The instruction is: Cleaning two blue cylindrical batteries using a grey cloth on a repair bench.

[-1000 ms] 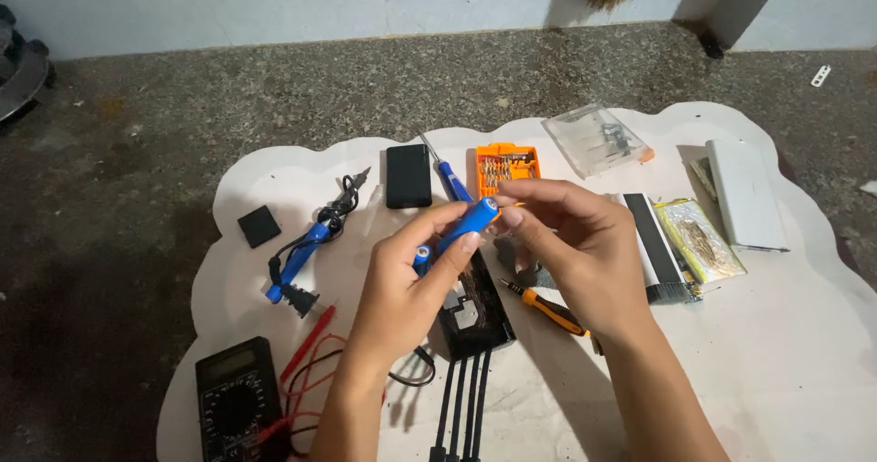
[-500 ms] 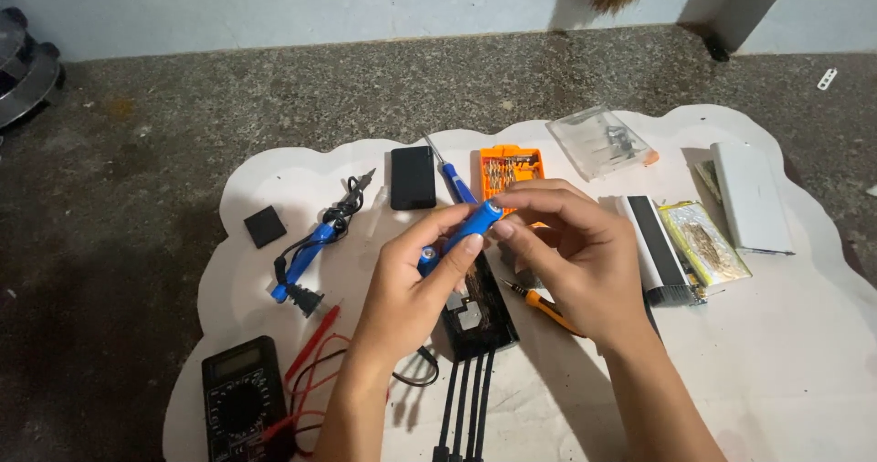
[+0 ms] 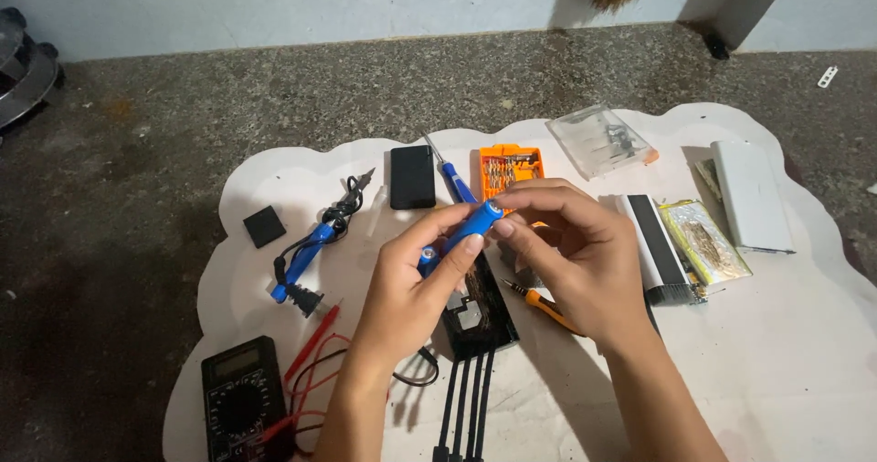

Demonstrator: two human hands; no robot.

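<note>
A blue cylindrical battery cell (image 3: 470, 229) is held above the white scalloped mat (image 3: 804, 352), pinched by the left hand (image 3: 411, 284) at its lower end and by the right hand (image 3: 571, 252) at its upper tip. It looks like an inspecting step, calling for a steady pinch. Behind lie an orange screwdriver-bit case (image 3: 510, 167), a clear plastic lid (image 3: 598, 140) and a flat yellow packet (image 3: 705, 241).

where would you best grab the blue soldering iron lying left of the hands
Grip the soldering iron by its blue handle mid-length, coming from above. It lies flat on the white mat, metal tip pointing up-right; its black cord is bundled against the upper end, so stay below that.
</note>
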